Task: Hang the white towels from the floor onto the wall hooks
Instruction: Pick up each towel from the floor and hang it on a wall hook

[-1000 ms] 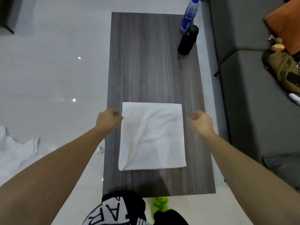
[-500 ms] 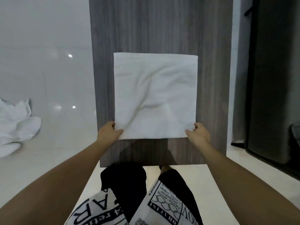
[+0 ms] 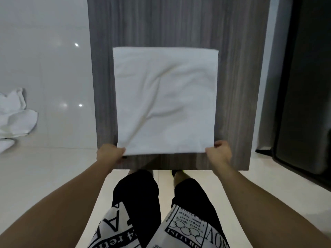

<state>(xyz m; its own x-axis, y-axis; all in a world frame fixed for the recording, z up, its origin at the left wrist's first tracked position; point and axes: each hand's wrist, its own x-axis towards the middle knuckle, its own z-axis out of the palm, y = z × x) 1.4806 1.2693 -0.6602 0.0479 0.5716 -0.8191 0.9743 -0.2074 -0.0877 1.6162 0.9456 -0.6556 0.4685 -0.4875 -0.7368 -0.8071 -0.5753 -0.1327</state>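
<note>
Floor: glossy pale tile floor (image 3: pixel 44 59) spread to the left of and below one grey wood-grain counter (image 3: pixel 238 86); a dark piece of furniture (image 3: pixel 304 86) stood along the right edge.
Towels on the counter: one, a folded towel (image 3: pixel 164 101), white and square, lay flat on the near half of the counter with a few soft creases across its middle.
Towels on the floor: one crumpled heap of white cloth, the floor towels (image 3: pixel 14 119), at the far left; how many pieces it held could not be told.
Hands: two, both bare, one at each near corner of the folded towel.
Left hand: left hand (image 3: pixel 110 153) pinched the near left corner, fingers (image 3: pixel 121 151) curled onto the cloth's edge.
Right hand: right hand (image 3: pixel 219 153) gripped the near right corner, fingers (image 3: pixel 217 144) curled over its side edge.
Towel relative to fingers: its near edge ran straight between the two hands; the rest stretched away from them.
Legs: two, in black-and-white printed shorts (image 3: pixel 179 221), at the counter's near end.
</note>
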